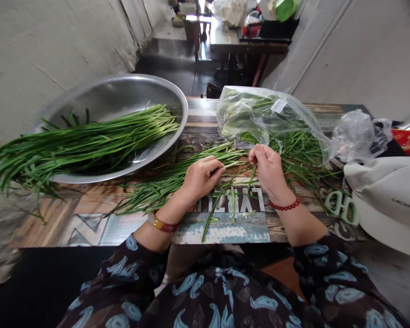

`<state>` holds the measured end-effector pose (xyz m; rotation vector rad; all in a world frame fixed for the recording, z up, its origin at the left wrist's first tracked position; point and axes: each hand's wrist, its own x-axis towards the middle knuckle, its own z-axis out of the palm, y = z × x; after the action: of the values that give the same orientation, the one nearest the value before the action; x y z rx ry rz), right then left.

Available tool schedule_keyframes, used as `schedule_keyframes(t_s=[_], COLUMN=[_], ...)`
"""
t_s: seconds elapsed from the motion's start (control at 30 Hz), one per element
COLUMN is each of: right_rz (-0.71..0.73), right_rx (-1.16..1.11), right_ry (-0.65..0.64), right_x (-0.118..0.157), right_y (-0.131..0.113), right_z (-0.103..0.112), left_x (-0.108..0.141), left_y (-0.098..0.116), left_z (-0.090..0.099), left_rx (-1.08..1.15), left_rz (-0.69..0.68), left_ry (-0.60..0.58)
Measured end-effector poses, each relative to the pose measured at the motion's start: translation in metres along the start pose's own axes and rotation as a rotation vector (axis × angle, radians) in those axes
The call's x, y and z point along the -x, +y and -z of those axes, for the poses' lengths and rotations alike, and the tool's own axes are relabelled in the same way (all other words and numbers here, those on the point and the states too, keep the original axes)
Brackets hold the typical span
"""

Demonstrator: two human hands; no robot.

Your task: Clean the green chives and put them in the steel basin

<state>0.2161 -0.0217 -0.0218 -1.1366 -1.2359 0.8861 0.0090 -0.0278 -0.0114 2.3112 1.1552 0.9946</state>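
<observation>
My left hand point(205, 177) is closed in a pinch around a garlic chive point(237, 164), its pale end pointing right out of the fingers. To the right, my right hand point(267, 171) is also pinched. A green strip shows just under its fingertips; whether they hold it I cannot tell. Beneath and beyond my left hand lies a loose pile of garlic chives point(164, 180) on the table. Torn leaf scraps point(213, 214) are scattered between my forearms. At the left, a large bunch of garlic chives point(123, 136) rests in a steel basin point(182, 105), leaves hanging over the rim.
Behind my right hand, a clear plastic bag point(246, 102) holds more greens. On the right are a crumpled plastic bag point(353, 132), light-green-handled scissors point(343, 207) and a white cap point(386, 191). Another table point(232, 41) stands farther back, between walls.
</observation>
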Motion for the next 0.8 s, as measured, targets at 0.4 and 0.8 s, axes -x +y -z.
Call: schedule_keyframes(t_s=[0.4,0.8], right_rz=[0.578,0.535], right_rx=[0.574,0.797], right_ry=[-0.249,-0.093], right_x=[0.004,0.001], right_y=[-0.012,-0.004], right_z=[-0.001,0.001], left_x=[0.0,0.001], left_y=[0.002,0.0], left_z=[0.003,0.002], left_rx=[-0.089,-0.21], left_rz=[-0.013,-0.073], left_ry=[0.029,0.039])
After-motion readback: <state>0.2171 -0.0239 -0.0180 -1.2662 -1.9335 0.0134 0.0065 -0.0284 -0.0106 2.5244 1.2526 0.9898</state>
